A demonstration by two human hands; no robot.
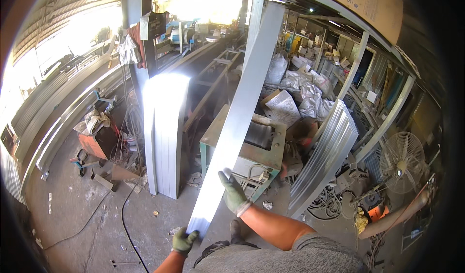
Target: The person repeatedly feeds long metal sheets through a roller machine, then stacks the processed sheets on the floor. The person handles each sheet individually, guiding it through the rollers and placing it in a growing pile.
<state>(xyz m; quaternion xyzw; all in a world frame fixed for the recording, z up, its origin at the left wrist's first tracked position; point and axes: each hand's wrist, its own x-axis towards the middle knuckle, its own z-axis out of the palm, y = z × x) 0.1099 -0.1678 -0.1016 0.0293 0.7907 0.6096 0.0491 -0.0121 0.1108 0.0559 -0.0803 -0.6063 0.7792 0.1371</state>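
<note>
A long, shiny sheet-metal profile (246,98) slants up and away in front of me, its near end low by my body and its far end near a metal upright. My left hand (184,241), in a grey-green work glove, is closed round the near end, thumb on top. Higher up, my right hand (235,194), gloved alike, grips the profile's right edge; some of its fingers are hidden behind the metal. Behind the profile stands a green-framed machine (271,159) with a tan top. To the left, a stack of similar metal profiles (167,132) stands upright, glaring at its top.
More profiles (327,152) lean at right, near a large fan (401,161) and coiled cables (324,207). A black cable (124,215) crosses the floor at left, near an orange box (97,140) and metal scraps. White sacks (307,91) and a cardboard carton (373,4) lie beyond.
</note>
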